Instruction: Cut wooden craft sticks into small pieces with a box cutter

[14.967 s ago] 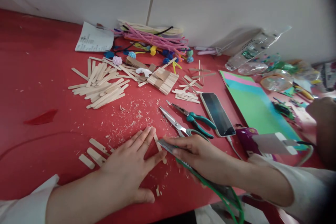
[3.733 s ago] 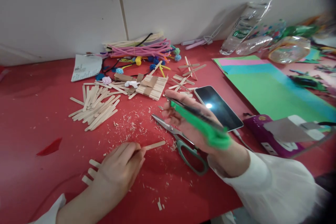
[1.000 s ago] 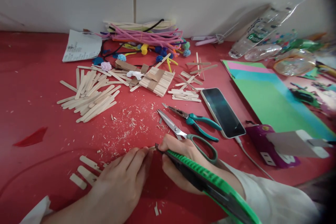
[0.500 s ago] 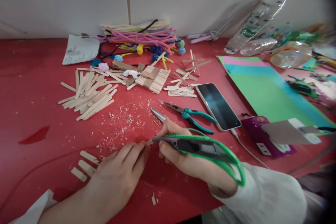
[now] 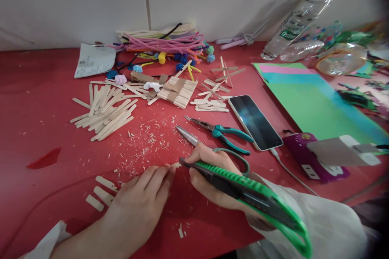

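Cutter point(image 5: 243, 190) is grasped by the right hand point(image 5: 212, 158); at its ten-o'clock end, a stick point(image 5: 176, 165) is held by the left hand point(image 5: 144, 194).

Two hands point(image 5: 141, 202) point(image 5: 209, 156), one cutter point(image 5: 249, 198), one phone point(image 5: 255, 123)

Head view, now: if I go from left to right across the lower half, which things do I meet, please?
Red scrap → short stick pieces → left hand → right hand → purple item.
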Motion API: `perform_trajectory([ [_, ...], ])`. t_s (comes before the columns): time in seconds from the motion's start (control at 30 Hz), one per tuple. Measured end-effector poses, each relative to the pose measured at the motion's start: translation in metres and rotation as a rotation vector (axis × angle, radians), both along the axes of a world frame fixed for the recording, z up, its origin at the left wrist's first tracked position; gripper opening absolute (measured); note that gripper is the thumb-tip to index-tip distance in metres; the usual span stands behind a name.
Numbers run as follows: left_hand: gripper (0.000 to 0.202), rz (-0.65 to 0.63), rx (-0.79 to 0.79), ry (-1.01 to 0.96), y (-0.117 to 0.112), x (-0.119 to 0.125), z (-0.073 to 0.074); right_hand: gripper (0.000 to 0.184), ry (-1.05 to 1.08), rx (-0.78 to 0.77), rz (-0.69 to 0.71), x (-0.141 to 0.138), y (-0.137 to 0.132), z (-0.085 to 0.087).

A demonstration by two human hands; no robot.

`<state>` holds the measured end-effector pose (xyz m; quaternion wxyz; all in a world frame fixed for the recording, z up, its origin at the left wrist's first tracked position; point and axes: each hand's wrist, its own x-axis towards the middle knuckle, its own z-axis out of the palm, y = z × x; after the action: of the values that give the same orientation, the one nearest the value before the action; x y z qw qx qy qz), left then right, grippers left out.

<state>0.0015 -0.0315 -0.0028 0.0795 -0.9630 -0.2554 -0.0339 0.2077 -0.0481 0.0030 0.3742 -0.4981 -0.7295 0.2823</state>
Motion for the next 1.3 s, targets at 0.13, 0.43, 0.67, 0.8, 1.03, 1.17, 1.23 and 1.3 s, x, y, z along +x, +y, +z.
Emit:
perform_trajectory([
  [0.13, 0.045, 0.000, 0.012, -0.030, 0.000, 0.001, 0.001, 0.010, 0.020, -0.015, -0.020, -0.002, 0.001, 0.002],
  [0.43, 0.040, -0.013, 0.025, -0.013, 0.001, 0.000, 0.001, 0.011, 0.021, -0.054, -0.025, -0.004, -0.001, 0.002],
  [0.67, 0.042, 0.001, 0.033, -0.070, 0.001, 0.003, 0.002, 0.011, 0.071, -0.059, 0.004, -0.004, 0.001, 0.001],
  [0.8, 0.044, -0.007, 0.028, -0.071, 0.001, 0.004, 0.003, 0.013, 0.051, -0.068, 0.006, -0.005, 0.002, 0.003],
  [1.03, 0.048, -0.014, 0.031, -0.069, 0.000, 0.001, 0.003, 0.013, 0.041, -0.093, -0.022, -0.005, 0.001, 0.004],
  [1.17, 0.047, 0.006, 0.015, -0.082, -0.002, 0.001, 0.000, 0.011, 0.010, -0.146, -0.011, -0.009, 0.000, 0.003],
  [1.23, 0.046, 0.005, 0.002, -0.076, -0.003, 0.001, -0.002, 0.011, 0.006, -0.172, -0.019, -0.011, 0.000, 0.001],
  [1.3, 0.043, -0.014, -0.020, -0.068, -0.003, 0.000, -0.004, 0.013, 0.029, -0.204, -0.009, -0.013, 0.001, 0.000],
])
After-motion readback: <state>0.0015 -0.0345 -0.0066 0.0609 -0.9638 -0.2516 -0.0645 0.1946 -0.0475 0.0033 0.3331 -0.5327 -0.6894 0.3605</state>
